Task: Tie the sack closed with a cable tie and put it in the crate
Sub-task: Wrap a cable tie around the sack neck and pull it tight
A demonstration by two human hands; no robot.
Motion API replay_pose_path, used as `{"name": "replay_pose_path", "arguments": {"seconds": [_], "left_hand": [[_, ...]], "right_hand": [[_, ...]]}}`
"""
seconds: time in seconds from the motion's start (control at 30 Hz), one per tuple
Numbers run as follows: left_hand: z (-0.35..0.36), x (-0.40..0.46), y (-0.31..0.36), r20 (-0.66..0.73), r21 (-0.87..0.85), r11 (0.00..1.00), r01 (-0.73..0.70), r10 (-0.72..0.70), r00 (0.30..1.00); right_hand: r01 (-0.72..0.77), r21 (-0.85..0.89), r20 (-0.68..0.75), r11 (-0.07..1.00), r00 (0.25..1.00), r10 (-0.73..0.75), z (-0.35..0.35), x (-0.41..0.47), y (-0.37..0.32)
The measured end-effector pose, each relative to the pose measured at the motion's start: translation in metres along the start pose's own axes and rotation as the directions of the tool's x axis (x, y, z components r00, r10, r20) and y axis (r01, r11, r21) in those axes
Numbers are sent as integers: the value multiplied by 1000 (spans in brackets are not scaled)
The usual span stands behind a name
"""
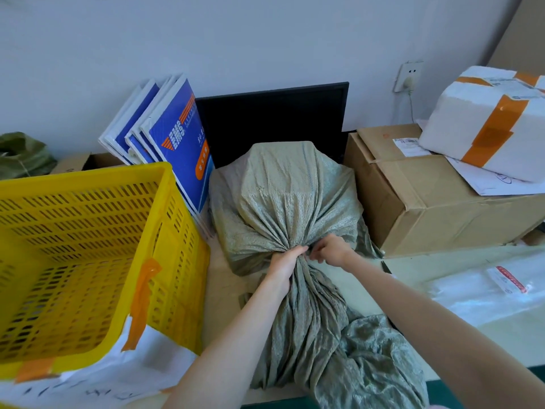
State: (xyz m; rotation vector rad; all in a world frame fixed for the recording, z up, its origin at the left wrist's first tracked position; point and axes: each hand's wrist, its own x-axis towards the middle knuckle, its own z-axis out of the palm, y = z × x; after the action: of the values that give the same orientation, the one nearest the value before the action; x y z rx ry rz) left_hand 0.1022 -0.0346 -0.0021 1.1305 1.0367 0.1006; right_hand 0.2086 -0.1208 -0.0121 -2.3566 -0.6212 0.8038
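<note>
A grey-green woven sack (pixel 290 199) lies on the table with a boxy load inside, its loose mouth trailing toward me. My left hand (pixel 284 265) grips the gathered neck of the sack. Just to its right, my right hand (pixel 330 250) pinches at the same neck with curled fingers; whether a cable tie is under them cannot be seen. The yellow slotted plastic crate (pixel 88 231) stands at the left, patched with orange tape, and nothing shows inside it.
Blue-and-white folders (pixel 177 143) lean behind the crate, beside a black monitor (pixel 271 119). At the right sits a cardboard box (pixel 436 196) with a white foam box (pixel 486 119) on it. Clear plastic bags (pixel 486 290) lie at the near right.
</note>
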Motion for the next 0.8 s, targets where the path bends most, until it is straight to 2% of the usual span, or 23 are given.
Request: {"name": "replay_pose_path", "arguments": {"seconds": [0.1,0.23,0.43,0.53,0.63,0.77,0.8], "left_hand": [[2,-4,-1,-27,-66,998,-3,1,1000],[1,-8,-2,8,-107,994,32,-31,999],[-3,-7,-3,-7,-123,992,24,-25,1000],[-3,-7,-7,9,-104,994,23,-22,1000],[-2,-8,-8,4,-95,995,16,-16,1000],[-1,-5,-9,-17,-98,995,5,-7,1000],[0,-6,-9,-22,-105,994,1,-3,1000]], "right_hand": [[-4,-14,-15,1000,1000,4,3,2,-8],[5,-109,121,994,993,9,6,1,-20],[20,-95,173,995,985,-3,8,14,-17],[14,-206,226,978,973,34,7,11,-23],[17,-280,184,960,982,36,4,11,-35],[120,-468,212,876,977,-21,5,14,-35],[98,-497,198,862,980,3,6,15,-35]]}}
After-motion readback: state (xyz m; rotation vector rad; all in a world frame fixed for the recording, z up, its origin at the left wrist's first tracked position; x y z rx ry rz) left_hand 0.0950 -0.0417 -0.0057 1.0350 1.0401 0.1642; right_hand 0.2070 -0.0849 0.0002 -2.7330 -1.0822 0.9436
